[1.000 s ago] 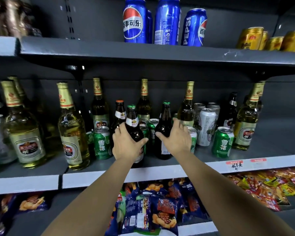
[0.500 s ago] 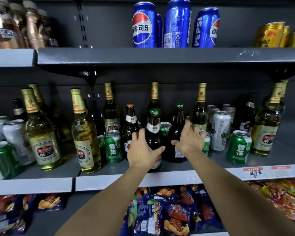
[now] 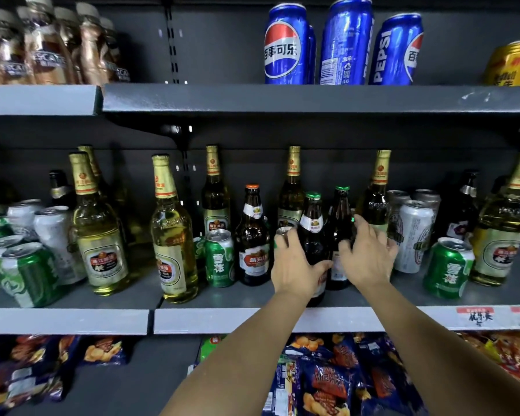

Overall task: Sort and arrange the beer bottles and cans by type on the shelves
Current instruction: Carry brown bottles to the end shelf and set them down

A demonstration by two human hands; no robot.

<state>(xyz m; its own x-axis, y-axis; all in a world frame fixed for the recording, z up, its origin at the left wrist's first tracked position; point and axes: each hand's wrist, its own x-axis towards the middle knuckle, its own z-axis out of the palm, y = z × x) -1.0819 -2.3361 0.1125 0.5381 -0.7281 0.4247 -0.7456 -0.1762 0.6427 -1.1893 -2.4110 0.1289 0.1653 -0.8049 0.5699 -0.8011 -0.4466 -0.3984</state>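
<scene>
Two dark glass bottles stand mid-shelf: my left hand [image 3: 294, 265] grips the nearer green-capped bottle [image 3: 312, 235] round its body; my right hand [image 3: 370, 259] rests spread against the second bottle [image 3: 339, 232]. Heavy, slick, breakable, I'd say; hold low on the belly.

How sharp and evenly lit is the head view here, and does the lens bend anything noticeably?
Head view: the wide lens bows the upper shelf edge and tilts the Pepsi cans outward; the coffee bottles at top left are smeared; the right hand shows motion blur at its fingertips; the left hand looks sharper; bright glints sit on the pale beer bottle; the shelf's back is dark.
</scene>
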